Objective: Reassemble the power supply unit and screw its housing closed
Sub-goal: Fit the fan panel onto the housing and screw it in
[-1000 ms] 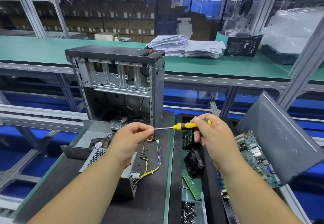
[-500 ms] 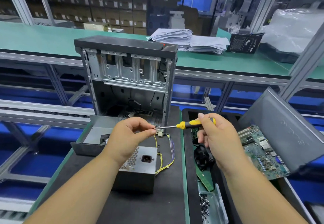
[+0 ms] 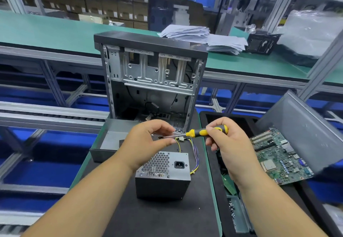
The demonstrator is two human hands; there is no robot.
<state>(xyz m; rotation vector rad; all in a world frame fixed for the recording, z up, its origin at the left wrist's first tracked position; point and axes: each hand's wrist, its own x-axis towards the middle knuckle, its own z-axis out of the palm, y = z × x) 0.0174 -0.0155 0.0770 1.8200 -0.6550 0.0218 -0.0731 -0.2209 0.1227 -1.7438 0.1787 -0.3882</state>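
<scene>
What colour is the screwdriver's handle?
Yellow and black; the screwdriver shows best in the head view, held by the right hand.

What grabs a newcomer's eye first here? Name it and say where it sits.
The yellow-and-black screwdriver stands out at centre, its handle gripped by the right hand while the left hand pinches near its tip. Just below them sits the power supply unit on the black mat, its coloured wires looping up. Behind stands the open computer case, and a green motherboard lies to the right.

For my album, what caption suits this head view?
Right hand holds a yellow screwdriver, left hand at its tip, above a power supply.
</scene>
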